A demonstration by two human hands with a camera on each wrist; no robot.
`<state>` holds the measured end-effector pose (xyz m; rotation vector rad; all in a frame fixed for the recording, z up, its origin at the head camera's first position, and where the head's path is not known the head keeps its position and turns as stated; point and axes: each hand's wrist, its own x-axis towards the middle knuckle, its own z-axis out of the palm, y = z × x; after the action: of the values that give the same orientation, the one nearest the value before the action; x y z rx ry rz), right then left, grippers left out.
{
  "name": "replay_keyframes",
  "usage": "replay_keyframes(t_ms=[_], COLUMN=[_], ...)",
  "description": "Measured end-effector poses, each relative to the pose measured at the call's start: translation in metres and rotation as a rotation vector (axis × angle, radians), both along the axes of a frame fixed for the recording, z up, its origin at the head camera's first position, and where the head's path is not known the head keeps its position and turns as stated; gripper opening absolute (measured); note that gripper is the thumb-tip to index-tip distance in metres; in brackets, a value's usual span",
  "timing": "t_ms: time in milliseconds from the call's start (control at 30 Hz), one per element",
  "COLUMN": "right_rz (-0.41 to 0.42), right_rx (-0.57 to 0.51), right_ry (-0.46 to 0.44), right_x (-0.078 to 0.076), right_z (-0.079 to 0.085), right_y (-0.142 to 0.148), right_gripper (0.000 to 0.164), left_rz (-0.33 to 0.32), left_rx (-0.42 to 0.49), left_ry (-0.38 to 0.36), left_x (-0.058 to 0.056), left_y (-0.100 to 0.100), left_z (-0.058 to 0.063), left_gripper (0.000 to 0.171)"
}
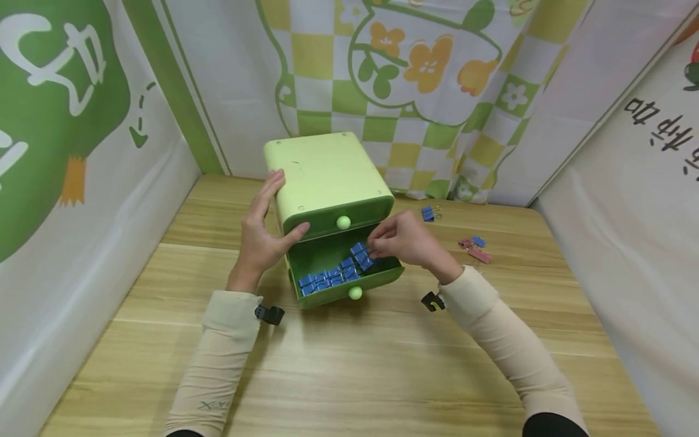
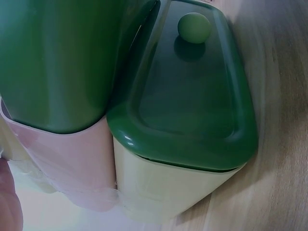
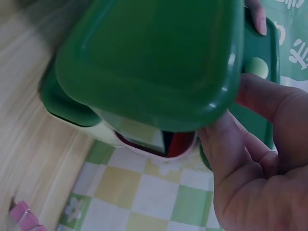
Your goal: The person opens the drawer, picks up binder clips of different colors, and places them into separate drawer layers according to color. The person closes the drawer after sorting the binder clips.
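A light green cabinet (image 1: 327,176) with dark green drawers stands on the wooden table. Its middle drawer (image 1: 327,298) is pulled out, with a row of blue binder clips (image 1: 322,280) along the inside of its front. My right hand (image 1: 406,240) reaches over the drawer's right side and pinches a blue binder clip (image 1: 360,252) at the end of the row. In the right wrist view the drawer front hides those fingertips. My left hand (image 1: 262,233) rests against the cabinet's left side, fingertips at the top edge and thumb on the upper drawer front (image 1: 322,224).
Right of the cabinet lie a blue binder clip (image 1: 428,213), another blue clip (image 1: 478,241) and pink clips (image 1: 479,254). A shut bottom drawer (image 2: 187,96) sits below the pulled-out one. A checked curtain (image 1: 382,121) hangs close behind, with printed panels at both sides.
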<state>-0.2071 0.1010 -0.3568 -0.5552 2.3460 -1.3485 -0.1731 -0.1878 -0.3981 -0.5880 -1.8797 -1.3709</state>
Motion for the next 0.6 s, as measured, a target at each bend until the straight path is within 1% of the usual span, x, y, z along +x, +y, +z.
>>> replay_keyframes(t_ms=[133, 300, 400, 600], right_rz=[0.021, 0.022, 0.010, -0.021], right_rx=[0.022, 0.085, 0.112, 0.109], right_ry=[0.003, 0.056, 0.103, 0.125], right_x=[-0.002, -0.004, -0.005, -0.004], right_z=[-0.008, -0.014, -0.013, -0.002], right_y=[0.000, 0.005, 0.011, 0.028], right_gripper=[0.018, 0.019, 0.020, 0.023], left_rz=[0.007, 0.024, 0.029, 0.026], left_rx=[-0.004, -0.016, -0.012, -0.015], left_ry=[0.010, 0.007, 0.003, 0.016], left_x=[-0.003, -0.016, -0.022, -0.025], left_y=[-0.001, -0.006, -0.009, -0.011], left_z=[-0.004, -0.020, -0.025, -0.029], left_gripper=[0.082, 0.086, 0.086, 0.088])
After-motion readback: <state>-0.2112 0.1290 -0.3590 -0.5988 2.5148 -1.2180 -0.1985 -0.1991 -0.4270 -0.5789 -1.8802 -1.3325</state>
